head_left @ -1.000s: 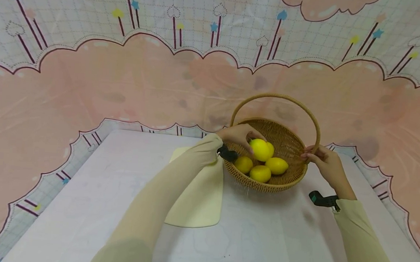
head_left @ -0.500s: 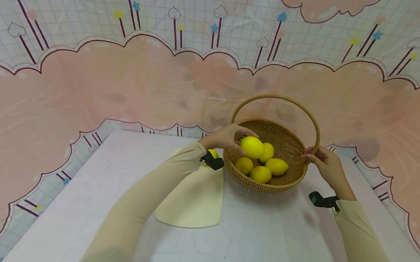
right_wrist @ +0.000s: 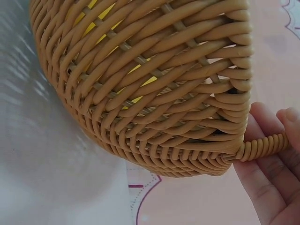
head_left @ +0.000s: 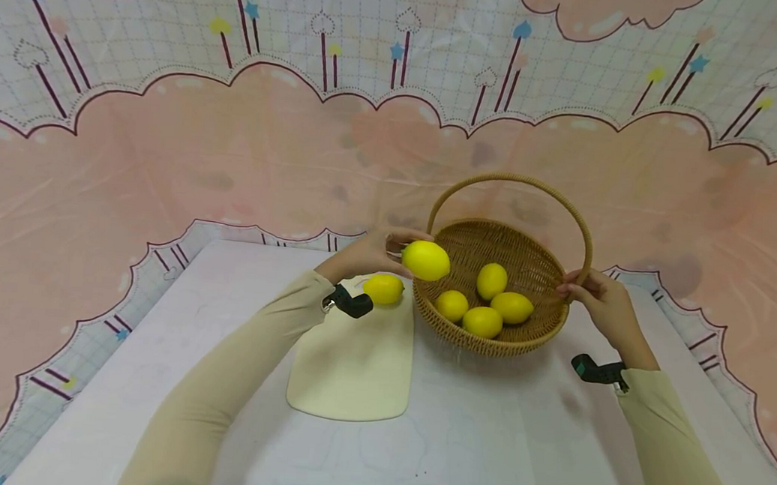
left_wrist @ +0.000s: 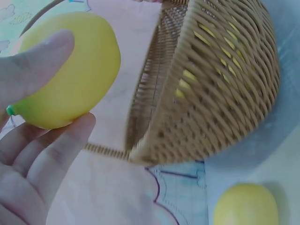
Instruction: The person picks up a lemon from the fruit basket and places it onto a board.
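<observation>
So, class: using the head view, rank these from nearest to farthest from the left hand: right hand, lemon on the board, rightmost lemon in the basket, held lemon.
1. Held lemon, in the left hand.
2. Lemon on the board, just below that hand.
3. Rightmost lemon in the basket, farther right.
4. Right hand, at the handle's right end.

To the right of the fingers of the left hand, the basket blocks the way; lower than them, one lemon obstructs. Nearer to the person, the board leaves room.
</observation>
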Tool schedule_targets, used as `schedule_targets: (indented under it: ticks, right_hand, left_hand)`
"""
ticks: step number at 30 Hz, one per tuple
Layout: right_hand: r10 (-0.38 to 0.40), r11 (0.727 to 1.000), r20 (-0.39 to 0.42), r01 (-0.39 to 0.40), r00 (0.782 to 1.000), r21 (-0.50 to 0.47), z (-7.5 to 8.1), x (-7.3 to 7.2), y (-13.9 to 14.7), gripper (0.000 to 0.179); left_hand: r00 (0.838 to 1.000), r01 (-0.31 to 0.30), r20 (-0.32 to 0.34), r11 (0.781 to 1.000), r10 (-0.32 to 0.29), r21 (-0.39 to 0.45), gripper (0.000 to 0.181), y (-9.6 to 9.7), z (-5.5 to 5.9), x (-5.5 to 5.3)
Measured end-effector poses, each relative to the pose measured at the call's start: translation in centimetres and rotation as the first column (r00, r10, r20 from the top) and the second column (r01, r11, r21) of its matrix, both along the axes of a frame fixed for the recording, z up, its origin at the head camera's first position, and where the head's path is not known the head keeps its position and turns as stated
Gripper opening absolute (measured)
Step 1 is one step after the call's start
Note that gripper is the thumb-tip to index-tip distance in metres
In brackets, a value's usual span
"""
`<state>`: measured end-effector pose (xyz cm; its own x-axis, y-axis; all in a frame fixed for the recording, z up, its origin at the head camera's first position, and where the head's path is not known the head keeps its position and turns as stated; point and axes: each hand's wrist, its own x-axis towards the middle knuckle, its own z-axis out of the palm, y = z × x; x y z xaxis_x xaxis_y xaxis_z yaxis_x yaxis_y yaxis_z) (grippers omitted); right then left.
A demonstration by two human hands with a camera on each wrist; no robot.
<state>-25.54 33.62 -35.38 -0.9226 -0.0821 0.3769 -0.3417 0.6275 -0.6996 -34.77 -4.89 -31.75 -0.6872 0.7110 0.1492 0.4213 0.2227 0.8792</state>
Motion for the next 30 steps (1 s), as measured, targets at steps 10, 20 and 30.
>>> schedule_targets:
  ticks: [10,20,30]
  right_hand:
    - [0.007,1.0,0.014,-0.007,1.0,-0.009,0.0,0.4,0.1,0.025]
    - [0.057,0.998,-0.003,-0.057,0.998,-0.033,-0.1,0.9,0.5,0.025]
    - [0.102,0.994,0.045,-0.1,0.994,-0.048,0.3,1.3,0.6,0.024]
  left_hand:
    - [0.992,-0.125,-0.021,0.992,0.125,0.024,0.061,-4.0,-1.0,-0.1]
    - [0.976,-0.218,0.003,0.973,0.219,0.077,0.065,-6.9,-2.9,-0.9]
    - [0.952,-0.306,0.038,0.948,0.304,0.092,0.065,-8.7,-5.0,-1.4]
